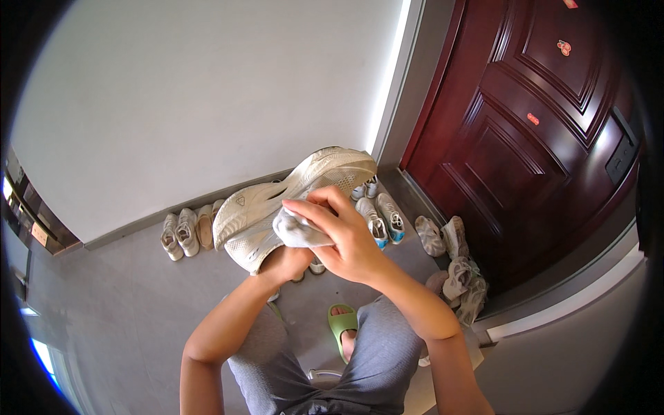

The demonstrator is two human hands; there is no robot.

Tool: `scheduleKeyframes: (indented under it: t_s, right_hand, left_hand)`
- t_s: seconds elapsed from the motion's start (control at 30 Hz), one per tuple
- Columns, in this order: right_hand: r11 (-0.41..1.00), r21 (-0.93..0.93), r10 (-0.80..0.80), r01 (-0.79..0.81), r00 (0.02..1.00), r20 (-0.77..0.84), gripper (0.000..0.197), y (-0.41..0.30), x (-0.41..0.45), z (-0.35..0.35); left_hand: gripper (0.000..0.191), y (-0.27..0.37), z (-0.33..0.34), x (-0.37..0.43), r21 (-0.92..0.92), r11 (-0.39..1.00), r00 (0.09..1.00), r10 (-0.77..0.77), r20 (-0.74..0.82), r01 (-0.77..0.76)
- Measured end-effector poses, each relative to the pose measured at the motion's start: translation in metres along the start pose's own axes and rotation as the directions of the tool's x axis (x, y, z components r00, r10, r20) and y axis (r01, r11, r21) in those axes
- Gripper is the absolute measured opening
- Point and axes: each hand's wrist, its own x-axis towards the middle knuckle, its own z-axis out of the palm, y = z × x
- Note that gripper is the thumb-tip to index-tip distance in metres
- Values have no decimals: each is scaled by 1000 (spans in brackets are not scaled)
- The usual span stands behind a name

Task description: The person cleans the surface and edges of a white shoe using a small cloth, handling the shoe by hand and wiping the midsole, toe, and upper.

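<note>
A pale cream sneaker (259,199) is held up in front of me, its patterned outsole partly turned into view. My left hand (288,264) reaches inside the shoe's opening and supports it from within; its fingers are hidden. In my right hand (345,238) is a bunched white cloth (295,228) with grey smudges, pinched between thumb and fingers. The cloth lies in front of the shoe's middle; whether it touches the shoe I cannot tell.
Along the wall (207,104) stand light sneakers (187,232) and a beige flat shoe (205,231). White sneakers with blue soles (381,220) stand nearer the dark red door (498,135). More shoes (459,275) pile up beside the doorway. A green slipper (341,322) is on my foot.
</note>
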Motion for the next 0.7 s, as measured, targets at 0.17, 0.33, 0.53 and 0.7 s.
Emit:
scheduleKeyframes:
  t_s: [0.17, 0.33, 0.53, 0.7]
  right_hand:
    - [943, -307, 0, -125, 926, -377, 61, 26, 0, -25]
    - [979, -163, 103, -121, 988, -119, 63, 15, -8, 1]
    - [996, -80, 28, -35, 995, -92, 62, 4, 0, -3]
    - [932, -329, 68, -154, 964, -259, 61, 29, -1, -14]
  left_hand:
    - [34, 19, -1, 4, -586, 795, 972, -229, -51, 156]
    - [40, 13, 6, 3, -592, 796, 987, -160, -3, 127]
    - [37, 6, 3, 11, -597, 801, 991, -44, -123, -39]
    - [36, 15, 4, 16, -621, 783, 986, -136, -101, 44]
